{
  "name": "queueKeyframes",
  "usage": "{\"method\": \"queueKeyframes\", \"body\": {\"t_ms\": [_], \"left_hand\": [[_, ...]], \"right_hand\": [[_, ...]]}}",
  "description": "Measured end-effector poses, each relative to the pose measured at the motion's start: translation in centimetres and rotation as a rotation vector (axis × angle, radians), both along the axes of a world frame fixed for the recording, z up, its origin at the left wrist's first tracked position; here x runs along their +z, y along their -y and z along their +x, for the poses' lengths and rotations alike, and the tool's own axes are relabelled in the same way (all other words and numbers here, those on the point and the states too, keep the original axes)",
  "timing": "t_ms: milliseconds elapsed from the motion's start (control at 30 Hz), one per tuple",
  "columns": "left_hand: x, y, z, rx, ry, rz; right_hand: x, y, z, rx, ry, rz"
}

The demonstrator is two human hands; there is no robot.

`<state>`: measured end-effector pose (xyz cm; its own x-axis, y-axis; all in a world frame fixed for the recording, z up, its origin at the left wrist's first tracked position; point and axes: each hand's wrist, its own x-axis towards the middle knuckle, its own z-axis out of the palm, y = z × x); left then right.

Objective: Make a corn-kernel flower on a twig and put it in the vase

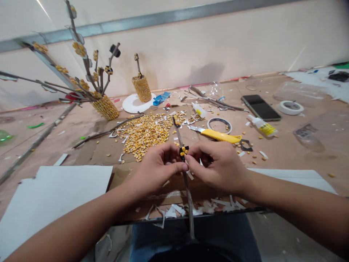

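My left hand and my right hand meet over the table's front edge, both pinched on a thin grey stick that runs from my lap up toward the corn. A small black piece with yellow corn kernels sits on the stick right at my fingertips. Just beyond my hands lies a pile of loose corn kernels.
A yellow utility knife, tape rings, glue bottles and a phone lie to the right. Corn-covered vases with decorated sticks stand at back left. White sheets and paper scraps lie near the front edge.
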<state>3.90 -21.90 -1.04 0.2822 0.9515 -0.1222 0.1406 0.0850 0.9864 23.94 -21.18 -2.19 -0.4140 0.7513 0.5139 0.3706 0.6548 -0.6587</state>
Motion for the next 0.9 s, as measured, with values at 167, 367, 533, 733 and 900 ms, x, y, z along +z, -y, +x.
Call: {"method": "queueKeyframes", "body": {"t_ms": [167, 367, 533, 733, 900], "left_hand": [[0.1, 0.1, 0.1, 0.012, -0.003, 0.013], [0.0, 0.4, 0.0, -0.012, -0.022, 0.016], [0.0, 0.7, -0.1, -0.029, -0.068, 0.041], [0.5, 0.5, -0.2, -0.079, 0.050, -0.006], [0.9, 0.2, -0.1, -0.035, 0.007, -0.012]], "right_hand": [[0.2, 0.2, -0.1, 0.006, -0.028, -0.081], [0.3, 0.1, -0.2, 0.009, -0.107, -0.303], [0.5, -0.3, -0.3, -0.036, -0.213, -0.461], [0.7, -0.7, -0.2, 0.084, -0.286, -0.648], [0.4, -0.9, -0.2, 0.119, -0.293, -0.660]]}}
